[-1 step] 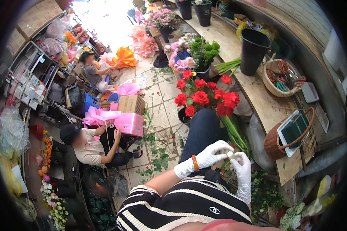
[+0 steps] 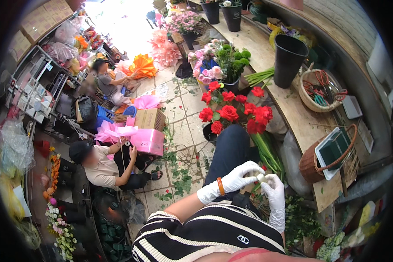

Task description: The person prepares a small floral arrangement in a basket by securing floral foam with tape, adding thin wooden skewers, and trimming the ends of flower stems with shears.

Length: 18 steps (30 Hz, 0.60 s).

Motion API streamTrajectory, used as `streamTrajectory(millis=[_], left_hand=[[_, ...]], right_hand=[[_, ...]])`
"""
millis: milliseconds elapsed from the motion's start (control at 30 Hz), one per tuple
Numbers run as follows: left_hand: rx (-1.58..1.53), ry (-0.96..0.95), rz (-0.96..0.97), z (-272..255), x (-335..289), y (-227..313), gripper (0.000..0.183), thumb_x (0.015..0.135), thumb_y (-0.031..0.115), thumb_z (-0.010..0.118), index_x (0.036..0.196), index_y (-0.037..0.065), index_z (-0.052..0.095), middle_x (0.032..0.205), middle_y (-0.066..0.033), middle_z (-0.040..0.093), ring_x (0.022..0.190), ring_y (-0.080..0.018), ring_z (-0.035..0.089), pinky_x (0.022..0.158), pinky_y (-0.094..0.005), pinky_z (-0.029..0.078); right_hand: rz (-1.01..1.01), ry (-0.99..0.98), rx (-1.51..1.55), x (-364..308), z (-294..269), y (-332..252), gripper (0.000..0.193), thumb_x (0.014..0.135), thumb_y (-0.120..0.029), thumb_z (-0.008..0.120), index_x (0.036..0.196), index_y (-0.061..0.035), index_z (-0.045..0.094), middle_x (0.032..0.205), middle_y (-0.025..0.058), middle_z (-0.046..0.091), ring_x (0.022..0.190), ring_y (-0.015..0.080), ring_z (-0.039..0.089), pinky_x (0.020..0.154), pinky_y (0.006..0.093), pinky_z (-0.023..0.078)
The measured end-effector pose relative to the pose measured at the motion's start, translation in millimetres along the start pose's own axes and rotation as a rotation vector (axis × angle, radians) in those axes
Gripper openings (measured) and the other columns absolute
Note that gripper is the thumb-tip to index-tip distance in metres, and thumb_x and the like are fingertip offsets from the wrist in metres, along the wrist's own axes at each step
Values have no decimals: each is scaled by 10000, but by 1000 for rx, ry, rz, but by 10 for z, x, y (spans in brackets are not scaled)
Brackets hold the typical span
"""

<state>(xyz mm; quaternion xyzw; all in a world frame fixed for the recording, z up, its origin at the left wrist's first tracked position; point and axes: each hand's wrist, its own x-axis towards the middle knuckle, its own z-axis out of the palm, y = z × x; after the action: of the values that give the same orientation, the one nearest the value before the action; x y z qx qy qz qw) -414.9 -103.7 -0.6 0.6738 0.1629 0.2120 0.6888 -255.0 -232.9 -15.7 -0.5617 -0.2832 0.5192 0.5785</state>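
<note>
Both my hands wear white gloves and meet in front of my lap. My left hand [image 2: 244, 175] is closed, thumb and fingertips pinching a small whitish roll [image 2: 260, 178] that looks like tape. From the other side my right hand [image 2: 274, 191] closes on the same roll with bent fingers. Its exact kind is too small to make out. A speck of red shows just beyond the fingertips. Past my hands lies a bunch of long green stems [image 2: 268, 150]. Several red roses [image 2: 229, 113] stand in front of my knee, partly over a dark bucket [image 2: 209, 132].
A wooden bench [image 2: 292, 113] at right bears a black bucket [image 2: 289, 61], a wicker basket of tools [image 2: 312, 102] and a brown handled basket [image 2: 311, 166]. At left a seated co-worker [image 2: 102, 163] handles pink wrapping [image 2: 113, 131]; another person [image 2: 109, 83] sits farther back. Leaves litter the tiled floor [image 2: 179, 118].
</note>
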Motion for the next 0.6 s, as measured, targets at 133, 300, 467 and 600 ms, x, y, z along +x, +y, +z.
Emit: streamTrajectory(millis=[133, 300, 467, 600], left_hand=[[49, -6, 15, -51, -90, -108, 305, 881, 212, 667, 1138, 60, 605, 1106, -66, 537, 1043, -202, 525, 948, -329, 401], [157, 18, 38, 17, 28, -52, 291, 833, 110, 678, 1115, 63, 627, 1082, -65, 534, 1042, -195, 529, 933, -326, 414], [270, -13, 84, 149, 166, 94, 301, 815, 59, 672, 1113, 96, 648, 1056, -65, 533, 986, -203, 556, 859, -318, 460], [460, -60, 166, 226, 259, 54, 337, 796, 37, 675, 1121, 125, 655, 1023, -71, 546, 922, -216, 581, 768, -304, 489]], right_hand=[[28, -109, 80, -26, -35, -72, 206, 867, -36, 652, 1049, -19, 557, 760, 27, 614, 647, 89, 584, 581, 229, 490], [-73, 57, 118, -66, -28, 6, 172, 905, -50, 603, 1064, -15, 548, 772, 60, 629, 661, 118, 607, 624, 241, 503], [-98, 189, 35, -131, -140, 74, 83, 909, -63, 612, 951, 2, 581, 794, 76, 651, 664, 124, 621, 640, 242, 504], [-97, 296, 3, -218, -160, 49, 56, 900, -35, 602, 915, 19, 604, 787, 41, 641, 665, 99, 617, 630, 224, 488]])
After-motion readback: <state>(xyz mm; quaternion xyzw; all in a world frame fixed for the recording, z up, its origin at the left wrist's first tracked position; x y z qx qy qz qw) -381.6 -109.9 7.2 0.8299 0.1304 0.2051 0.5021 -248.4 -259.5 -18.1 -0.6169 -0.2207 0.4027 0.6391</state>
